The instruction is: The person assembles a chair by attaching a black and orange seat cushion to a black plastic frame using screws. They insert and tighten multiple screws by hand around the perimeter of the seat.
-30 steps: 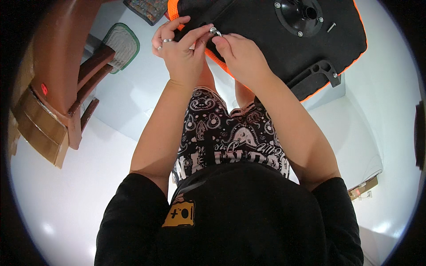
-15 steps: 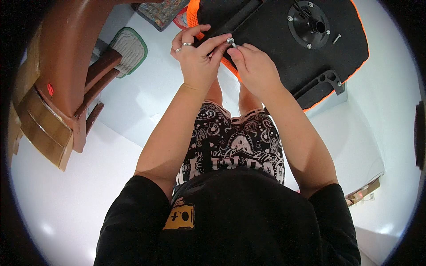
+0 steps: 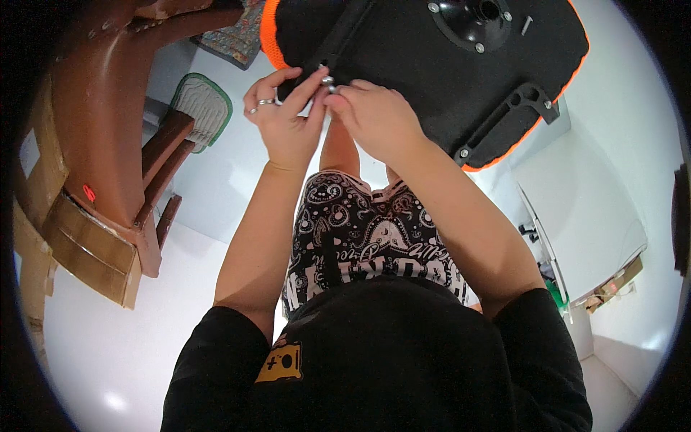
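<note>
A small silver bolt point(image 3: 328, 81), apparently with a washer on it, is pinched between the fingertips of both hands. My left hand point(image 3: 288, 119), with rings on two fingers, grips its far end with thumb and index finger. My right hand point(image 3: 378, 119) closes on the near end, its thumb pressed against the curled fingers. Just below the hands lies a black padded chair seat point(image 3: 410, 79) with orange mesh edging, underside up. A long black bracket point(image 3: 347, 32) runs along its left side, beyond my left fingertips.
On the seat are a round black plastic mount point(image 3: 479, 25), a loose bolt point(image 3: 527, 26) and a second black bracket point(image 3: 504, 119) fastened with screws. A brown wooden chair point(image 3: 108, 129) stands at left, near a green-edged mat point(image 3: 209, 108). A white table point(image 3: 583, 194) is at right.
Both hands, still pinching the bolt, have shifted left and slightly nearer in the picture. The whole view has moved too, bringing more of the right side into sight.
</note>
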`<state>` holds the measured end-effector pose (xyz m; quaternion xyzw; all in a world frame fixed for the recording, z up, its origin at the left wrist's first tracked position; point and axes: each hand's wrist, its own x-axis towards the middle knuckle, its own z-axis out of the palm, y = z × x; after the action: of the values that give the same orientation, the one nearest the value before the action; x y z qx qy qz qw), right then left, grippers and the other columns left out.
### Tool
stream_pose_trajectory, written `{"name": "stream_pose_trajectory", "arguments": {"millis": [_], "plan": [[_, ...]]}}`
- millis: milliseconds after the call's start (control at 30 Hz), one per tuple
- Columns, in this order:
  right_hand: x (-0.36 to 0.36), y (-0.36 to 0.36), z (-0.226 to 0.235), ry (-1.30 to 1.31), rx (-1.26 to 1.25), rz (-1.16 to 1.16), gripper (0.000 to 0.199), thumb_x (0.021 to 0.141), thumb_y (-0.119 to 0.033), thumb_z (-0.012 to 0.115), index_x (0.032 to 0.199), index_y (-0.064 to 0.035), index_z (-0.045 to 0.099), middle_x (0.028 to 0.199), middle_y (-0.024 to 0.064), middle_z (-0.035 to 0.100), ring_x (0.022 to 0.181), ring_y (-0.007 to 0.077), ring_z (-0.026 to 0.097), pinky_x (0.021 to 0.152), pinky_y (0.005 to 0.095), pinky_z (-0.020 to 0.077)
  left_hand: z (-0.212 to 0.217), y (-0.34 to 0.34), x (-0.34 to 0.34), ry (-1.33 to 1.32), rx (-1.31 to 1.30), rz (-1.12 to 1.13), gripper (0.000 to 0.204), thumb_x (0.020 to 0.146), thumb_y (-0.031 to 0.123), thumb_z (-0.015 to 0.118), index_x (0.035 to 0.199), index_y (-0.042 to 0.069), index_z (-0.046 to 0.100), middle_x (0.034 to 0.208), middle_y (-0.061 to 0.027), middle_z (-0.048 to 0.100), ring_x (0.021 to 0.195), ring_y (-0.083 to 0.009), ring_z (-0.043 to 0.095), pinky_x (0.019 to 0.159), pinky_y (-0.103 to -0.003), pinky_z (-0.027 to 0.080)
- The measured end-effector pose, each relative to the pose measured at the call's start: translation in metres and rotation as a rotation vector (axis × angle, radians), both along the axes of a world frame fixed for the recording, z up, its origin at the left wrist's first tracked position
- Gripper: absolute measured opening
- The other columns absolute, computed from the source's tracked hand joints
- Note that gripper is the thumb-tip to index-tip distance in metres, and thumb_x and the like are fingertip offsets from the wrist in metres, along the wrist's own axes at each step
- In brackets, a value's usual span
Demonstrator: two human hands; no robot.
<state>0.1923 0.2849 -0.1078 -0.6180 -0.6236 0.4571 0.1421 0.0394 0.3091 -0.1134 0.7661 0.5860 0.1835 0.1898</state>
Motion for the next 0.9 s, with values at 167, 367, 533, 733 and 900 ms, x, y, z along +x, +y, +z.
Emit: {"name": "stream_pose_trajectory", "arguments": {"millis": [167, 367, 533, 733, 900], "plan": [[-0.013, 0.001, 0.004, -0.107, 0.094, -0.008, 0.031, 0.092, -0.036, 0.046, 0.091, -0.0128, 0.066, 0.081, 0.0051, 0.062, 0.073, 0.0263, 0.063, 0.064, 0.0390, 0.0476, 0.002, 0.000, -0.014, 0.105, 0.007, -0.067, 0.031, 0.070, 0.018, 0.074, 0.100, 0.025, 0.073, 0.096, 0.0017, 0.058, 0.097, -0.0198, 0.046, 0.085, -0.035, 0.032], [-0.014, 0.006, 0.001, -0.071, 0.089, -0.062, 0.033, 0.093, -0.036, 0.045, 0.089, -0.0126, 0.067, 0.079, 0.0053, 0.064, 0.074, 0.0251, 0.064, 0.062, 0.0393, 0.0491, 0.003, 0.010, -0.013, 0.155, 0.046, -0.092, 0.025, 0.073, 0.018, 0.074, 0.098, 0.021, 0.074, 0.093, 0.0013, 0.059, 0.092, -0.0181, 0.048, 0.083, -0.034, 0.034], [-0.015, 0.011, -0.007, -0.001, 0.009, -0.086, 0.036, 0.095, -0.036, 0.040, 0.091, -0.0128, 0.067, 0.084, 0.0081, 0.066, 0.079, 0.0250, 0.065, 0.065, 0.0398, 0.0517, -0.002, 0.012, -0.009, 0.113, 0.029, -0.024, 0.022, 0.073, 0.017, 0.075, 0.095, 0.019, 0.074, 0.093, 0.0001, 0.060, 0.091, -0.0181, 0.049, 0.081, -0.033, 0.035], [-0.015, 0.019, -0.003, -0.035, -0.129, -0.022, 0.039, 0.096, -0.039, 0.036, 0.095, -0.0151, 0.067, 0.088, 0.0082, 0.066, 0.084, 0.0257, 0.065, 0.069, 0.0409, 0.0526, -0.011, 0.012, -0.016, 0.063, -0.015, -0.002, 0.026, 0.073, 0.018, 0.076, 0.098, 0.014, 0.071, 0.100, -0.0047, 0.059, 0.095, -0.0208, 0.050, 0.084, -0.034, 0.037], [-0.013, 0.019, -0.007, -0.045, -0.146, -0.005, 0.040, 0.096, -0.040, 0.035, 0.098, -0.0155, 0.067, 0.091, 0.0088, 0.066, 0.086, 0.0260, 0.065, 0.071, 0.0419, 0.0528, -0.017, 0.011, -0.017, 0.003, -0.132, 0.125, 0.075, 0.069, 0.026, 0.080, 0.130, 0.001, 0.044, 0.114, -0.0171, 0.054, 0.109, -0.0298, 0.047, 0.094, -0.039, 0.036]]}}
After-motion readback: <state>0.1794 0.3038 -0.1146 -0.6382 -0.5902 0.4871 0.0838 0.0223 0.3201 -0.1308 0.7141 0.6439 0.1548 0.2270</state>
